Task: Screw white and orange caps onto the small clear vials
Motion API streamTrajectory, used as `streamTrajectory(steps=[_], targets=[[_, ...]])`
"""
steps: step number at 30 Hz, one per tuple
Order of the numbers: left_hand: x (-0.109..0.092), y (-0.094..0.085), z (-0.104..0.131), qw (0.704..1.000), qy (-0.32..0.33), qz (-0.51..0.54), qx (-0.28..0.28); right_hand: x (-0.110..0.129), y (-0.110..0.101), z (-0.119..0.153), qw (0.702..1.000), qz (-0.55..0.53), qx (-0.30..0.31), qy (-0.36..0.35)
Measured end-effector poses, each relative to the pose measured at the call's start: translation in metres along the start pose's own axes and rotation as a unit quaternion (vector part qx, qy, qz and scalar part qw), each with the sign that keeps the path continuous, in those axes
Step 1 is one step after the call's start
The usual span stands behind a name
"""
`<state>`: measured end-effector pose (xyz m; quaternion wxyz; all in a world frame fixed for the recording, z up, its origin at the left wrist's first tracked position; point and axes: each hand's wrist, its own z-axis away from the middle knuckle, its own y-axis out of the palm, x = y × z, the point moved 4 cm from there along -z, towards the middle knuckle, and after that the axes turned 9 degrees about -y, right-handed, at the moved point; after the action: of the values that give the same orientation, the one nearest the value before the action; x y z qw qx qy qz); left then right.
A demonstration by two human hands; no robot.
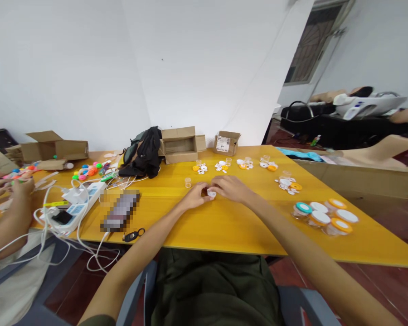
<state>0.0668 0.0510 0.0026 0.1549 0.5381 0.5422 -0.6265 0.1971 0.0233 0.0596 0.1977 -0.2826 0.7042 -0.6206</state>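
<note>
Both hands meet over the middle of the yellow table [224, 231]. A small whitish piece [211, 193] sits between them. My left hand [196, 195] is closed round its left side, and my right hand [227, 187] pinches it from the right and above. Just left of them stands a small clear cup [188, 182]. Behind the hands lie small piles of white parts with orange rings and clear cups, one pile [222, 166] straight ahead and another [289, 184] to the right. Several lidded jars [318, 217] with white, orange and teal tops are grouped farther right.
A power strip [85, 206] with white cables, a phone [121, 211] and a key fob [132, 235] lie left. Open cardboard boxes [180, 145] and a black bag [144, 154] stand along the wall. Another person's hands [20, 188] work at far left beside colourful balls.
</note>
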Motion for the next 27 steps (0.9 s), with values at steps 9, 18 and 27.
streamTrajectory(steps=[9, 18, 27], targets=[[0.004, 0.000, 0.000, 0.999, -0.029, 0.042, -0.005, -0.017, 0.020, 0.010, 0.974, -0.154, -0.138, 0.095], [-0.009, -0.017, 0.003, 0.990, -0.049, 0.083, -0.101, -0.022, 0.058, 0.014, 0.706, -0.661, -0.220, 0.126], [-0.011, -0.015, 0.005, 0.980, -0.043, 0.160, -0.109, -0.007, 0.063, 0.008, 0.562, -0.790, -0.211, 0.122]])
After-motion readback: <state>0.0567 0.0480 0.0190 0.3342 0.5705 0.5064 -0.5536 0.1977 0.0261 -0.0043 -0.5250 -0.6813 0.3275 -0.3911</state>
